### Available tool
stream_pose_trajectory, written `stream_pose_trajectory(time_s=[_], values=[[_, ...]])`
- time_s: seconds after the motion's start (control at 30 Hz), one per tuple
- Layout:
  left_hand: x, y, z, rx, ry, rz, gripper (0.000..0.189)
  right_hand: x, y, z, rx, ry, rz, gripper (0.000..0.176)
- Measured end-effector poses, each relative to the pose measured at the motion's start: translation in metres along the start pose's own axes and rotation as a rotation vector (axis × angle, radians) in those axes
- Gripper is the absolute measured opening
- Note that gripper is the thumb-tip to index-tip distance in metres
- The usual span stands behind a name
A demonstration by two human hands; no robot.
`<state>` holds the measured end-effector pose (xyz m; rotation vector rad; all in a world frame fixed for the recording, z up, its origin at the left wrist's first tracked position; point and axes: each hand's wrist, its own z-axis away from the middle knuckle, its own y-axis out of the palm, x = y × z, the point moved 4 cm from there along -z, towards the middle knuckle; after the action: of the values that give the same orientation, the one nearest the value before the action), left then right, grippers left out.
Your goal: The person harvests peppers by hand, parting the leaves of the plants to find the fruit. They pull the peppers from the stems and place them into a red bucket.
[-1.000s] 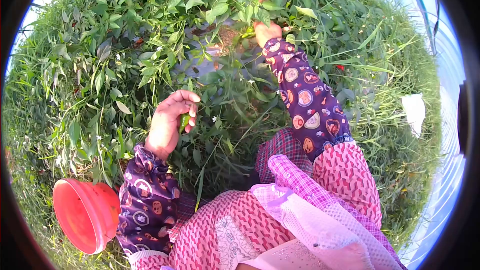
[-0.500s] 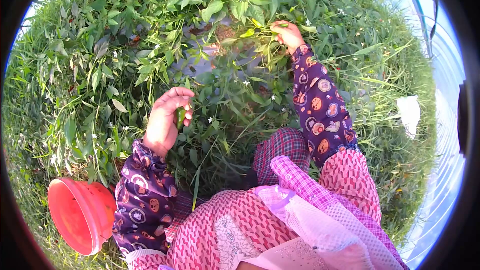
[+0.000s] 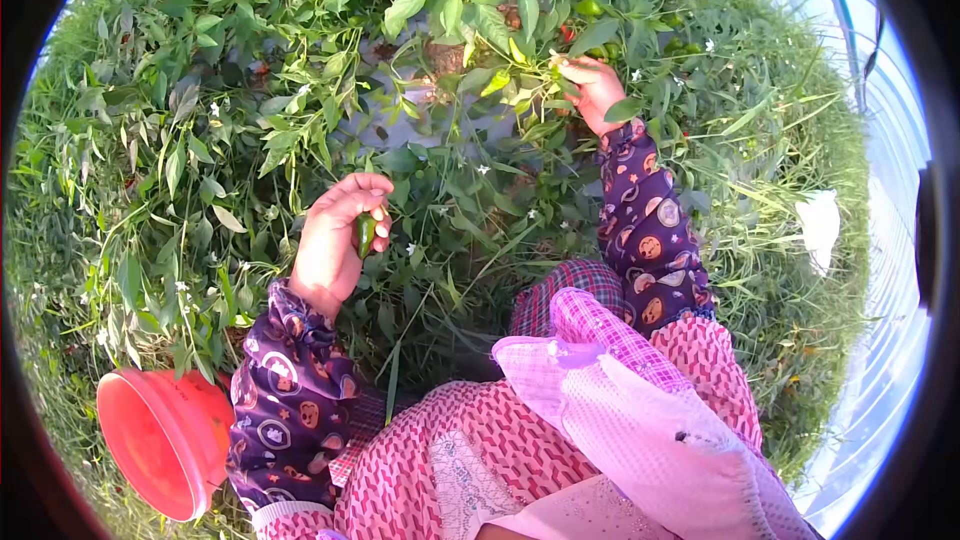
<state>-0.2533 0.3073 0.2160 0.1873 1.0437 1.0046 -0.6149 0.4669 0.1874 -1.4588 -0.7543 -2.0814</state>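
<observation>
A dark green pepper (image 3: 365,233) rests in the curled fingers of my left hand (image 3: 338,230), which hovers in front of the leaves at centre-left. My right hand (image 3: 595,95) reaches into the pepper plant (image 3: 535,90) at upper centre, thumb and fingertips pinched together among the stems. What they pinch is too small to make out. A yellow-green pepper (image 3: 495,82) hangs just left of those fingers. Behind my right hand, a green pepper (image 3: 589,8) and a small red one (image 3: 567,32) show between the leaves.
A red bucket (image 3: 165,445) stands tilted at lower left, beside my left sleeve. Grey ground sheeting (image 3: 410,125) shows between the plants. Tall grass grows on the right, with a white object (image 3: 820,230) in it. Plastic sheeting on hoops (image 3: 890,270) lines the right side.
My right hand has shifted slightly right and down, and more peppers now show behind it. My left hand still holds its pepper in nearly the same place. The pink cloth has swung left.
</observation>
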Motion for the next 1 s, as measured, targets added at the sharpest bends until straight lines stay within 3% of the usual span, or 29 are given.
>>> stream_pose_trajectory(time_s=[0.1, 0.27, 0.33, 0.37, 0.43, 0.53, 0.57, 0.63, 0.67, 0.73, 0.8, 0.87, 0.9, 0.93, 1.0], values=[[0.0, 0.001, 0.0, -0.015, -0.007, 0.001, 0.016, 0.001, 0.016, 0.018, -0.144, -0.026, 0.125, 0.02], [0.001, 0.003, -0.001, -0.017, -0.03, 0.007, 0.015, -0.004, 0.023, 0.039, -0.167, -0.117, 0.236, 0.02], [0.0, 0.002, -0.002, -0.013, -0.035, 0.006, 0.015, -0.001, 0.025, 0.046, 0.011, -0.044, -0.29, 0.021], [0.001, 0.002, -0.002, -0.009, -0.039, 0.006, 0.015, 0.027, 0.04, 0.062, 0.033, -0.063, -0.266, 0.021], [0.005, 0.003, -0.003, 0.024, -0.054, 0.016, 0.015, 0.069, 0.062, 0.083, 0.159, -0.133, -0.118, 0.023], [0.002, 0.014, -0.001, 0.113, -0.075, 0.011, 0.018, 0.083, 0.105, 0.101, 0.164, -0.097, 0.65, 0.031], [0.004, 0.018, 0.003, 0.147, -0.114, 0.013, 0.021, 0.072, 0.121, 0.104, 0.198, -0.25, 0.705, 0.031], [0.004, 0.027, 0.009, 0.195, -0.064, -0.146, 0.049, 0.057, 0.158, 0.122, 0.421, -0.192, 1.02, 0.037], [0.005, 0.031, 0.011, 0.211, -0.022, -0.211, 0.057, 0.053, 0.178, 0.135, 0.432, -0.399, 1.064, 0.046], [0.007, 0.029, 0.013, 0.263, 0.015, -0.361, 0.074, 0.021, 0.203, 0.142, 0.573, -0.357, 1.023, 0.064], [0.012, 0.026, 0.014, 0.145, 0.061, -0.378, 0.059, 0.012, 0.214, 0.143, 0.631, -0.397, 0.994, 0.071], [0.016, 0.012, 0.01, 0.015, 0.039, -0.28, 0.041, 0.01, 0.216, 0.134, 0.821, -0.294, 0.878, 0.074], [0.014, 0.005, 0.01, -0.08, -0.019, -0.216, 0.031, 0.004, 0.213, 0.119, 0.873, 0.083, 0.553, 0.07], [0.009, 0.002, 0.009, -0.085, 0.022, -0.121, 0.024, 0.008, 0.2, 0.103, 0.704, 0.284, 0.38, 0.055], [0.003, -0.008, 0.005, -0.094, 0.061, 0.03, 0.02, -0.004, 0.16, 0.051, 0.251, 0.128, 0.33, 0.036]])
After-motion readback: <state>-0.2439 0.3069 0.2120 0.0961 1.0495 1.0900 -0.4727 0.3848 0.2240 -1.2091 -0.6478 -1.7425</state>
